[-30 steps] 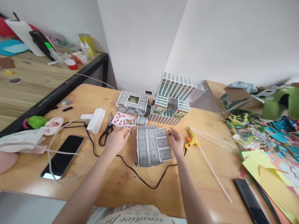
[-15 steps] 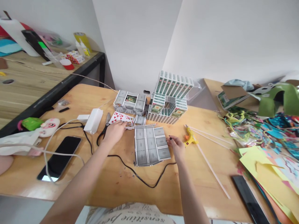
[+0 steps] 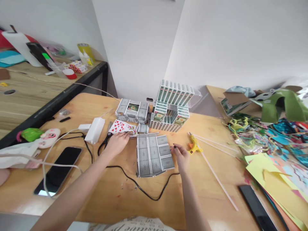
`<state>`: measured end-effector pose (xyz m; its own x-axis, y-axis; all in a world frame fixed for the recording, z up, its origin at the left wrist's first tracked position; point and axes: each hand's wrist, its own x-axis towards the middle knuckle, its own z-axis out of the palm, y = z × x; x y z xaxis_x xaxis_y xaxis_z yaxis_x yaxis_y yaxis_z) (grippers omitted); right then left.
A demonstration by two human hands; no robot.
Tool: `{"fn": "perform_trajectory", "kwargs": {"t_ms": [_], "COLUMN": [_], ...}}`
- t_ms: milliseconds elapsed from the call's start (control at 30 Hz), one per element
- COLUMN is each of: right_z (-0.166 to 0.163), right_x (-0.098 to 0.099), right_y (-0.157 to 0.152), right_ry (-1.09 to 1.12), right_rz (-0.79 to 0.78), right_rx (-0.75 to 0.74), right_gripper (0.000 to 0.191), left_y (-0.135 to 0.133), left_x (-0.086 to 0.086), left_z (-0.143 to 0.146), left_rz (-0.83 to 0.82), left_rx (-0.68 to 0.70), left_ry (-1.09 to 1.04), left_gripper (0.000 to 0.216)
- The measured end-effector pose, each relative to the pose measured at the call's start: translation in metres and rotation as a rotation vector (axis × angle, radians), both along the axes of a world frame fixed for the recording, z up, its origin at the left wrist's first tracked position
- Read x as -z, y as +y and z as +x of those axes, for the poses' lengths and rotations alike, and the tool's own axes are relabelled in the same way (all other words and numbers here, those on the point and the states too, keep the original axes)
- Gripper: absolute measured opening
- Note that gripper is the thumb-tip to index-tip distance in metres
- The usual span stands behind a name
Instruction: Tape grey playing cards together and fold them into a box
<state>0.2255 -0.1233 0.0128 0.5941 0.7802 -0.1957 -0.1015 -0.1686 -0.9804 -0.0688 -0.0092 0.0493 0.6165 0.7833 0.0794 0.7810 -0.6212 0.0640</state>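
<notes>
My left hand (image 3: 117, 143) reaches over the fan of playing cards (image 3: 120, 126), its curled fingers closed on the near edge of the cards. Beside it lie black-handled scissors (image 3: 106, 140), partly covered by the cards. My right hand (image 3: 181, 156) is pinched near the right edge of a flat panel of grey-backed cards (image 3: 154, 154); what the fingertips hold, if anything, is too small to make out. Just right of that hand rests a yellow glue gun (image 3: 196, 146) with a clear glue stick (image 3: 220, 181) sticking out behind.
Behind stand a grey card-covered block (image 3: 132, 110) and a stacked structure of green card boxes (image 3: 172, 106). A black cable (image 3: 144, 189) loops in front of the panel. A phone (image 3: 59, 170) and white adapter (image 3: 95, 130) lie left; coloured scraps (image 3: 269, 138) and yellow paper (image 3: 271, 173) lie right.
The view has shifted slightly, so the table things sit a little lower in the picture. Both hands keep nearly the same places by the cards and the panel.
</notes>
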Motion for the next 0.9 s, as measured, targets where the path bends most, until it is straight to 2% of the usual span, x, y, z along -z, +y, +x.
{"fn": "perform_trajectory", "kwargs": {"t_ms": [167,233,300,333,467,600,667,767,833,900], "right_z": [-0.002,-0.004,-0.008,-0.011,-0.03,-0.037,-0.03,-0.011,0.0,0.008], "right_x": [-0.011,-0.021,-0.036,-0.044,-0.073,-0.075,-0.068,-0.052,-0.043,-0.037], "right_y": [0.003,0.006,0.011,0.015,0.034,0.048,0.05,0.046,0.041,0.038], "right_ry": [-0.059,-0.083,-0.06,-0.027,0.144,0.283,0.257,0.109,-0.012,-0.092], "right_rz": [0.041,0.083,0.126,0.134,0.041,0.0,0.008,0.001,0.006,0.015], "right_rx": [0.026,0.069,0.047,0.006,-0.335,-0.517,-0.5,-0.281,-0.162,-0.132], "right_gripper": [0.034,0.033,0.033,0.035,0.046,0.05,0.045,0.039,0.037,0.034], "left_y": [0.0,-0.002,-0.006,-0.009,-0.022,-0.031,-0.029,-0.018,-0.007,0.003], "left_x": [-0.011,-0.017,-0.024,-0.028,-0.044,-0.052,-0.05,-0.045,-0.04,-0.036], "left_z": [-0.003,0.0,0.007,0.013,0.046,0.077,0.087,0.096,0.103,0.11], "left_rz": [0.061,0.14,0.213,0.234,0.229,0.176,0.134,0.019,-0.1,-0.208], "left_rx": [-0.112,-0.14,-0.114,-0.079,0.144,0.354,0.343,0.147,0.047,0.038], "left_ry": [0.02,-0.057,-0.175,-0.232,-0.366,-0.375,-0.406,-0.385,-0.276,-0.134], "left_gripper": [0.033,0.034,0.035,0.034,0.031,0.03,0.03,0.036,0.046,0.046]}}
